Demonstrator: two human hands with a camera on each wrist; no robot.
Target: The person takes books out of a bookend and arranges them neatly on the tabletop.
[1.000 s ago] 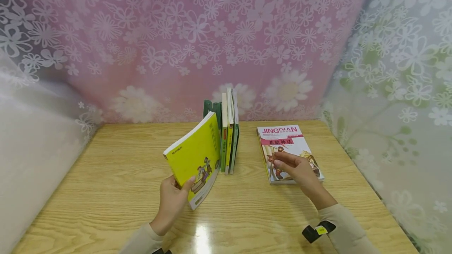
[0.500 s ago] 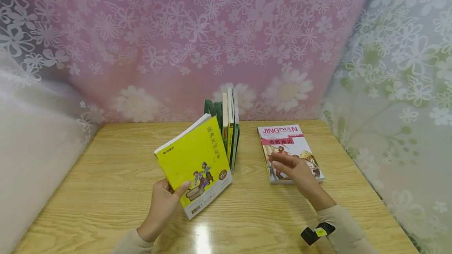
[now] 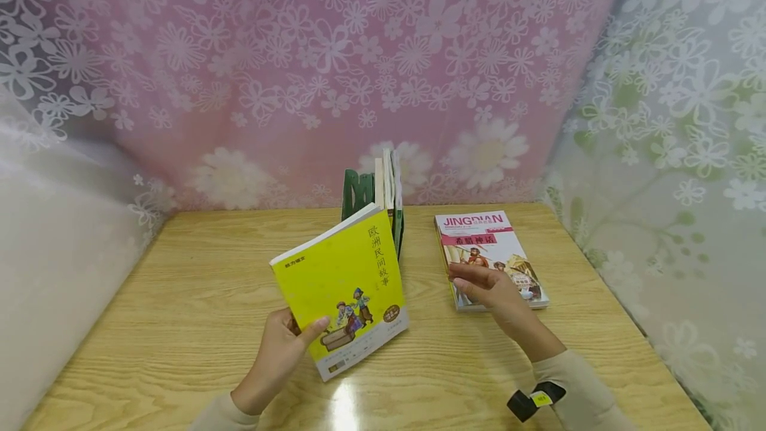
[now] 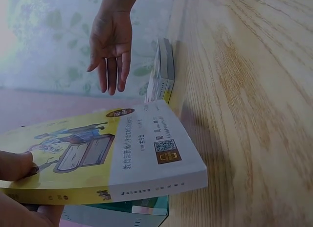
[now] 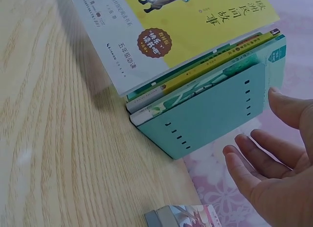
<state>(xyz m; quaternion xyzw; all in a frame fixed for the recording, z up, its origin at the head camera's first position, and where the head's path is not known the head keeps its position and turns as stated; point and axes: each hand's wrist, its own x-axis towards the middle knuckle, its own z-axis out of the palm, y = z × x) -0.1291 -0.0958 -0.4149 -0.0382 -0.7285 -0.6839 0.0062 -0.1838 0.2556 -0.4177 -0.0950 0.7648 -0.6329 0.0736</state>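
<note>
My left hand (image 3: 281,351) grips a yellow book (image 3: 335,271) by its lower left side, thumb on the front cover. The book is tilted, its front cover facing me, in front of a row of upright books (image 3: 387,185) that it partly hides. In the right wrist view that row stands against a green bookend (image 5: 210,114). My right hand (image 3: 503,298) hovers over a white and pink book (image 3: 479,225) lying flat on the right. Its fingers are relaxed and hold nothing; the left wrist view shows its palm and a gap above the flat book.
A green bookend with cut-outs (image 3: 358,195) stands at the left of the row. The wood-grain table (image 3: 197,271) reaches back to a pink flowered curtain (image 3: 371,72). A pale flowered curtain (image 3: 676,185) hangs along the right side.
The yellow book has turned so that its front cover faces me more, and it has come nearer and lower, away from the row. My right hand has shifted slightly left.
</note>
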